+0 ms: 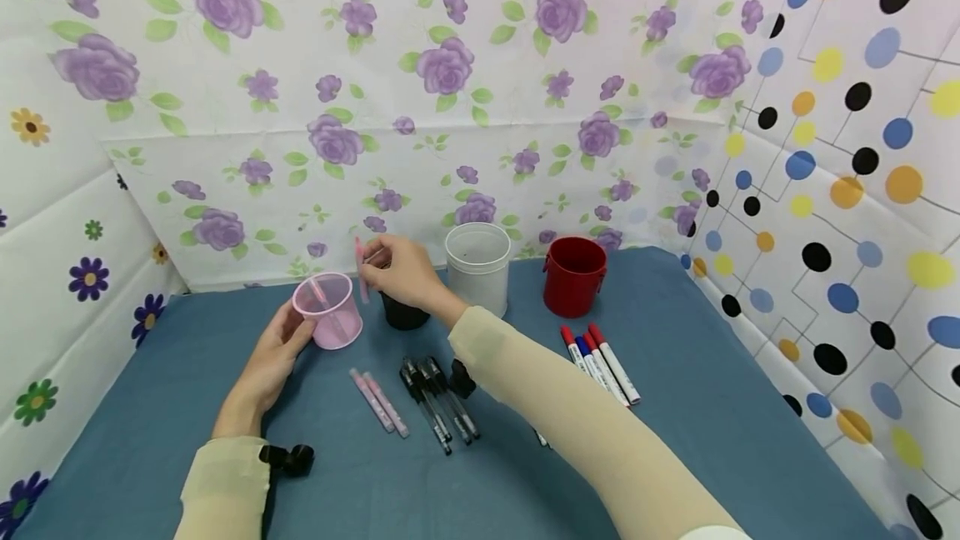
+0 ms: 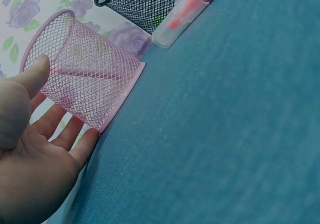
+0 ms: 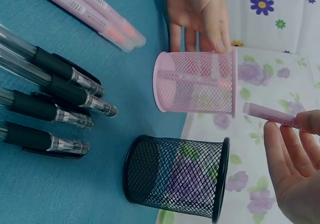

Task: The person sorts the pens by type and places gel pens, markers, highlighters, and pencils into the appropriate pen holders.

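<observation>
My left hand [image 1: 272, 357] holds the side of a pink mesh pen cup [image 1: 339, 325], thumb near the rim and fingers around the far side. One pink highlighter [image 3: 185, 78] leans inside that cup. My right hand [image 1: 408, 273] pinches another pink highlighter [image 3: 270, 115] near one end, just right of the pink cup's rim and outside it. Below the right hand stands a black mesh pen cup [image 3: 172, 176], partly hidden in the head view. Two more pink highlighters [image 1: 378, 403] lie on the blue cloth in front of the cups.
Several black gel pens [image 1: 438, 402] lie beside the highlighters. A white cup [image 1: 477, 273] and a red cup [image 1: 574, 277] stand farther right at the back. Red and blue capped markers [image 1: 607, 365] lie before the red cup. Flowered cloth [image 1: 450, 148] hangs behind.
</observation>
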The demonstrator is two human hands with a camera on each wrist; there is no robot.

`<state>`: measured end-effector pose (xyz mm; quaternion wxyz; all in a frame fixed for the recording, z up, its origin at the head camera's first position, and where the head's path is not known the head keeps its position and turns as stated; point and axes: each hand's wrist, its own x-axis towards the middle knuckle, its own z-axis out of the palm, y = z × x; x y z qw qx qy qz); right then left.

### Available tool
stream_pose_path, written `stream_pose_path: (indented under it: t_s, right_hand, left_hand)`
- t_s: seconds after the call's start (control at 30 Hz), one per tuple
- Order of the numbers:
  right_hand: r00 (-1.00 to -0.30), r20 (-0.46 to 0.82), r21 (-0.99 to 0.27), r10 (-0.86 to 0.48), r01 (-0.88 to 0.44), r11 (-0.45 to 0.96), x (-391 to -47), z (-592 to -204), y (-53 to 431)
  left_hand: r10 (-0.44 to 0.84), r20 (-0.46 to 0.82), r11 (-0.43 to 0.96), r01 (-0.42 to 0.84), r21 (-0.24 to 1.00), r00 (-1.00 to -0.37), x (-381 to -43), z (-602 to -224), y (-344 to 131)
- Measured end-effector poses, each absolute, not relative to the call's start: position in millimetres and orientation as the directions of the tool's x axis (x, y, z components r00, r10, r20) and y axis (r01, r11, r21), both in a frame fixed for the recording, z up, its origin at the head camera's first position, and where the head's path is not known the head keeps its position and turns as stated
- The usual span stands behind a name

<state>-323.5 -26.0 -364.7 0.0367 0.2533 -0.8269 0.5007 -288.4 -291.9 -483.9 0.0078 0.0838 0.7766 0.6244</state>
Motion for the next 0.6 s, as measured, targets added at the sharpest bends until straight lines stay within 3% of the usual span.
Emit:
stream_pose_path:
  t_s: [0.6]
  right_hand:
    - [-0.881,0.368,-0.783,-0.296,-0.465,0.412,-339.7,-366.8,-50.6]
  left_hand:
    - [0.154,0.085,0.206,0.116,0.972,-0.984,-290.1,-484.6,-295.0]
